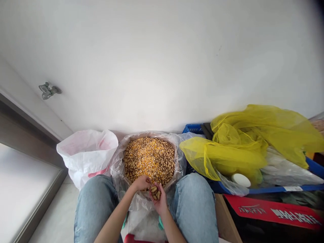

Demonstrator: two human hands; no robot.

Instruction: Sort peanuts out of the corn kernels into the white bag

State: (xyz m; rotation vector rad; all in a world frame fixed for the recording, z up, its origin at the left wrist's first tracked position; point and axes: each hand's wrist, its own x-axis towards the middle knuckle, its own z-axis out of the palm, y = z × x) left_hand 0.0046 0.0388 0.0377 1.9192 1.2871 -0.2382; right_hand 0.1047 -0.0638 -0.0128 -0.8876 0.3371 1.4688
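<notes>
Between my knees stands a container lined with a clear plastic bag, filled with unshelled peanuts and loose yellow corn kernels. My right hand is cupped around several peanuts at the near rim. Close against it, my left hand has its fingers pinched together beside the right fingertips. Whatever the left fingers hold is too small to make out. Corn lies mostly over the middle of the heap, with peanuts thicker along the right and left sides.
To the left, a white woven sack stands with its mouth spread. On the right, a blue crate holds yellow mesh, plastic bags and a white lid. Below it is a red and black box. A tap juts from the white wall.
</notes>
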